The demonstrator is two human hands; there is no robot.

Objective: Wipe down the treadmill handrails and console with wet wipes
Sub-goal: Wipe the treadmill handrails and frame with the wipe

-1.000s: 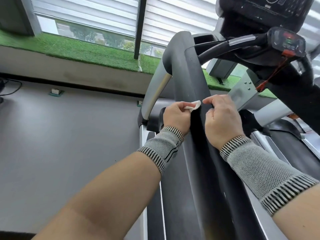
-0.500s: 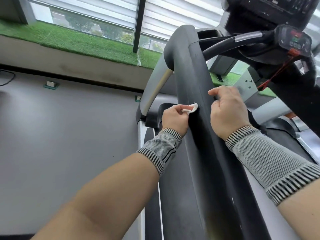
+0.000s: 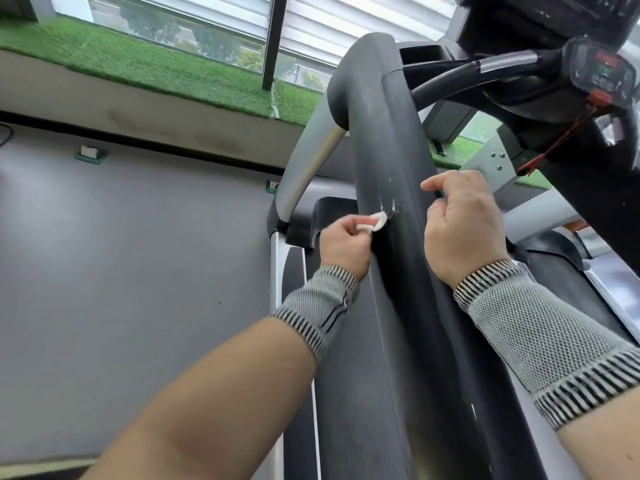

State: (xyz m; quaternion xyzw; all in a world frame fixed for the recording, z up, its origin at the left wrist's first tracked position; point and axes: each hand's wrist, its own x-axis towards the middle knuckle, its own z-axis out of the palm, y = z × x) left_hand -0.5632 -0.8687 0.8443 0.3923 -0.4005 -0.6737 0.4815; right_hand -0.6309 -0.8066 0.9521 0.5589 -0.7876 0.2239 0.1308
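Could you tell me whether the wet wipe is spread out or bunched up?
Bunched up: the wet wipe shows as a small wad pinched in the left hand.

Grey floor (image 3: 121, 271) under the treadmill (image 3: 298, 278), two small floor sockets (image 3: 90, 153) near the wall
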